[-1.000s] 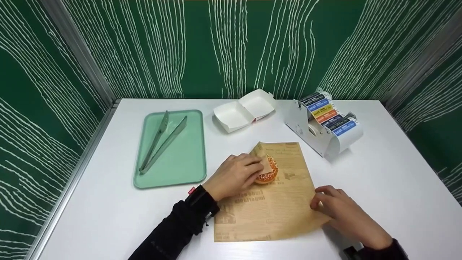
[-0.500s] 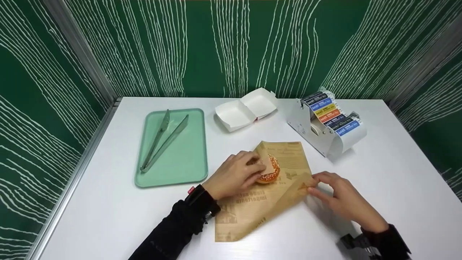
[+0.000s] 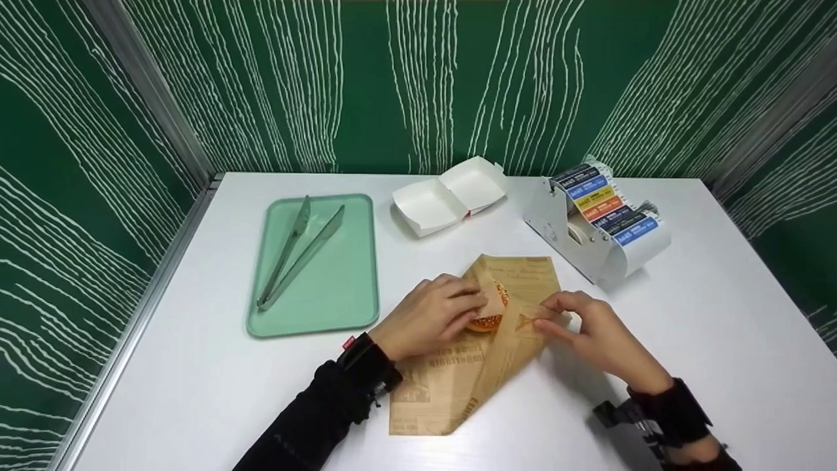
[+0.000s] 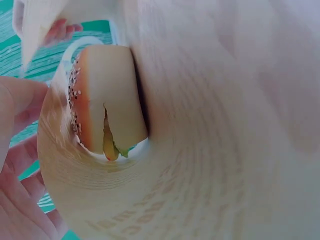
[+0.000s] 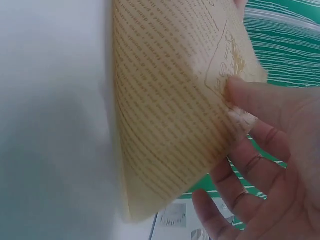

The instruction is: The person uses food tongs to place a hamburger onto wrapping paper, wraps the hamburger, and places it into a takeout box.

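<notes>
A sesame-topped burger (image 3: 487,323) sits on brown, newsprint-patterned wrapping paper (image 3: 435,383). My left hand (image 3: 430,314) holds the paper's left flap folded over the burger, fingers bent at its edge. In the left wrist view, the burger (image 4: 107,95) stands out inside the curled paper, with a bit of green leaf at its lower side. My right hand (image 3: 598,330) pinches the lower right corner of the paper between thumb and fingers, lifted and drawn over beside the burger. The right wrist view shows the thumb on the raised paper (image 5: 165,105). Both flaps partly hide the bun.
On the left lies a green tray (image 3: 340,281) with metal tongs (image 3: 301,255) on it. An open white box (image 3: 428,206) stands behind the paper. At the back right is a label dispenser (image 3: 575,229) with a coloured label strip.
My right hand has lifted the paper's lower right corner and carried it up and leftward, folding it toward the burger. My left hand stays on its flap.
</notes>
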Tool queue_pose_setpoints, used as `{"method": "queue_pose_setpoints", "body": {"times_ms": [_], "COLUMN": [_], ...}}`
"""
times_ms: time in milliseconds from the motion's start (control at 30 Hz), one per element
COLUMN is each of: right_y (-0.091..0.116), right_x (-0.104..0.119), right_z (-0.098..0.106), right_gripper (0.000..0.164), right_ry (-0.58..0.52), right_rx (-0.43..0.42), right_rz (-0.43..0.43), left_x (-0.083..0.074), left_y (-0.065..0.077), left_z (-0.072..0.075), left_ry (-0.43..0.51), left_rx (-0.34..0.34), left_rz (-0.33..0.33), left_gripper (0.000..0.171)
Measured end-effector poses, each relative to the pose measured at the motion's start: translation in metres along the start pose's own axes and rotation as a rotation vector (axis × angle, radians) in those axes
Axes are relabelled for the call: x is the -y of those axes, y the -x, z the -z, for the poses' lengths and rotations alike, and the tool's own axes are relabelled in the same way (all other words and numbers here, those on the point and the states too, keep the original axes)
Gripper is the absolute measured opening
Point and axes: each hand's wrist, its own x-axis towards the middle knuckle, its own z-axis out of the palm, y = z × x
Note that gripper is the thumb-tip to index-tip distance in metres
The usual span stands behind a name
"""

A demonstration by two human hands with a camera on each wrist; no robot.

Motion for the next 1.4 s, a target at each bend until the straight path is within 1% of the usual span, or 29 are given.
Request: {"method": "queue_pose_setpoints", "body": {"times_ms": [67, 233, 400, 533, 667, 733, 833, 1000, 1100, 1200, 1233, 1300, 1400], "right_y": [-0.005, -0.018, -0.029, -0.038, -0.045, -0.048, -0.051, -0.051, -0.049, -0.047, -0.047, -0.046, -0.047], "right_x": [0.002, 0.006, 0.009, 0.008, 0.007, 0.006, 0.005, 0.005, 0.006, 0.007, 0.008, 0.008, 0.009], "right_z": [-0.002, -0.008, -0.015, -0.023, -0.03, -0.034, -0.038, -0.042, -0.043, -0.044, -0.045, -0.045, -0.046], "right_gripper": [0.014, 0.026, 0.023, 0.02, 0.018, 0.016, 0.015, 0.018, 0.017, 0.016, 0.016, 0.018, 0.023], "right_ry": [-0.022, -0.08, -0.166, -0.185, -0.177, -0.174, -0.136, -0.027, -0.006, 0.016, 0.027, 0.067, 0.147], "right_rx": [-0.004, -0.003, 0.008, 0.017, -0.002, -0.006, -0.005, -0.037, -0.054, -0.083, -0.096, -0.13, -0.163], "right_rz": [0.004, -0.02, -0.048, -0.057, -0.032, -0.019, 0.004, 0.04, 0.038, 0.05, 0.065, 0.124, 0.272], "left_x": [0.0, 0.0, 0.001, 0.002, 0.001, 0.001, 0.001, 0.001, 0.001, 0.002, 0.002, 0.002, 0.002], "left_y": [0.0, -0.001, -0.001, -0.001, 0.0, 0.001, 0.001, -0.001, -0.001, -0.001, -0.001, -0.001, -0.001], "left_z": [0.0, 0.001, 0.003, 0.003, 0.003, 0.003, 0.004, 0.005, 0.005, 0.003, 0.003, 0.002, 0.002], "left_ry": [0.018, 0.072, 0.121, 0.123, 0.114, 0.115, 0.113, 0.106, 0.089, 0.064, 0.052, 0.041, 0.036], "left_rx": [0.01, 0.043, 0.045, 0.02, -0.027, -0.04, -0.041, -0.009, 0.006, 0.005, 0.002, -0.004, -0.008], "left_rz": [0.02, 0.083, 0.105, 0.093, 0.083, 0.082, 0.083, 0.071, 0.058, 0.045, 0.039, 0.031, 0.027], "left_gripper": [0.036, 0.039, 0.036, 0.038, 0.039, 0.036, 0.033, 0.029, 0.029, 0.029, 0.03, 0.03, 0.031]}}
